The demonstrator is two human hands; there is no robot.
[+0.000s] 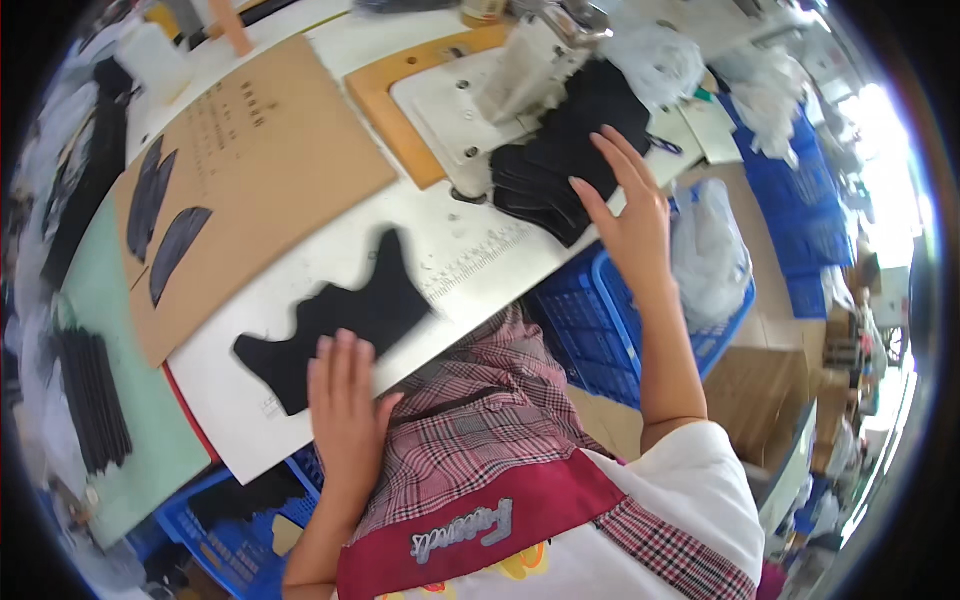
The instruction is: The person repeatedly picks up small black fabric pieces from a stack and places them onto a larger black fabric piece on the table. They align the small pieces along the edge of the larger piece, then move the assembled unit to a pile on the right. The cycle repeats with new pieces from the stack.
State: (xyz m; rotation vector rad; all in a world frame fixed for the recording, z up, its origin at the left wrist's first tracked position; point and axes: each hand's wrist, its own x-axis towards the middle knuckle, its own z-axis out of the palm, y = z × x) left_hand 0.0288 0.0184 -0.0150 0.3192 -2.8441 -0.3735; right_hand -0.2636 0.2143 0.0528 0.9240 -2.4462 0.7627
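My left hand [345,400] lies with stretched fingers over the lower edge of a black cut fabric piece [345,315]. That piece is spread on the white sewing table, with two curved points and a scalloped upper edge, slightly blurred. To the right, my right hand [635,215] is open, thumb and fingers apart, at the right side of a stack of black fabric pieces [560,150]. Its fingertips are over or on the stack; whether they touch it I cannot tell. The stack rests beside the white sewing machine [455,105] and covers part of its bed.
Brown cardboard [290,150] with dark curved pieces [178,255] lies at the left. A blue crate [610,310] holding a white plastic bag [710,250] stands right of my lap; another blue crate [235,535] sits below the table's left end. Small scissors [664,145] lie past the stack.
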